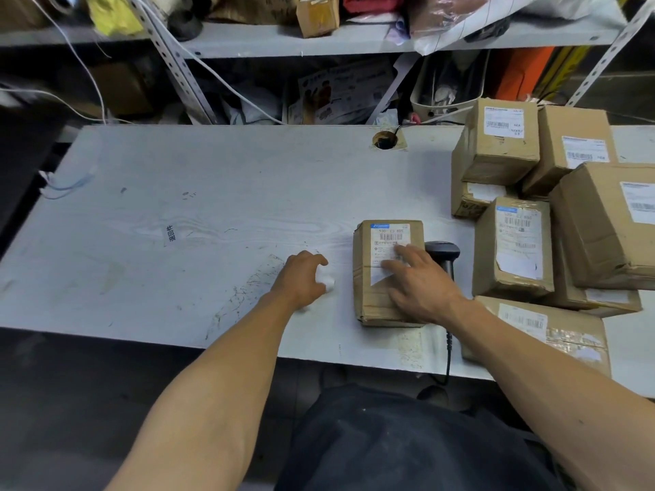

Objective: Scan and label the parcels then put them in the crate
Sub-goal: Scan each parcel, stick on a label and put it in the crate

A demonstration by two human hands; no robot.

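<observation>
A brown cardboard parcel with a white shipping label lies flat on the white table, near its front edge. My right hand rests flat on the parcel's label with straight fingers. My left hand, just left of the parcel, curls its fingers round a small white roll or wad of paper on the table. A black handheld barcode scanner lies right of the parcel, partly hidden behind my right hand, its cable running off the front edge.
Several labelled cardboard parcels are stacked at the table's right end. A cable hole sits at the back of the table. Cluttered metal shelves stand behind. No crate shows.
</observation>
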